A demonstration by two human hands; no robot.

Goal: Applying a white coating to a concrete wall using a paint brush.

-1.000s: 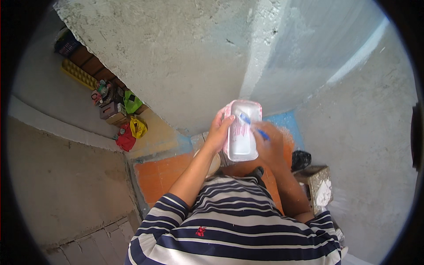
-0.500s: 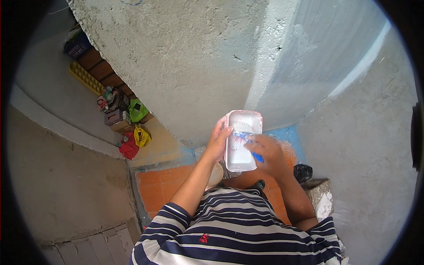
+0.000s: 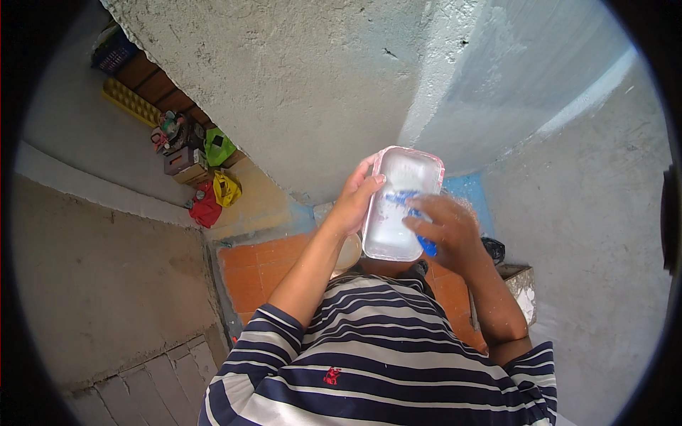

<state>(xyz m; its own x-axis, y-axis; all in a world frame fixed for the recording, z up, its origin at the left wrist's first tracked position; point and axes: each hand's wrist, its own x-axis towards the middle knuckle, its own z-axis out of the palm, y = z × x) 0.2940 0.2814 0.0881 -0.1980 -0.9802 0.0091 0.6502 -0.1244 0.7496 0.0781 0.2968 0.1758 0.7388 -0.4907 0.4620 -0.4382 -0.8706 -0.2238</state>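
A white rectangular tray (image 3: 389,241) with a pinkish, paint-smeared rim is held up in front of my chest. My left hand (image 3: 357,201) grips its left side, thumb over the rim and fingers behind it. White paint coats the tray's inside. My right hand (image 3: 449,231) is closed around the blue handle of a paintbrush (image 3: 427,246), whose head lies over the middle of the tray. The hand is slightly blurred and covers part of the brush. Beyond the tray stands a rough grey wall (image 3: 305,92) with a pale painted strip (image 3: 444,78).
Orange floor tiles (image 3: 259,266) lie below, with a round pale container (image 3: 348,254) under my left forearm. At right are a black plastic bag (image 3: 494,249) and a paint-spotted box (image 3: 522,291). Bags, boxes and a yellow tray (image 3: 131,101) line the far left.
The tray has risen and shifted slightly right, tilting a little, with both hands moving along with it. The brush remains in my right hand, over the tray.
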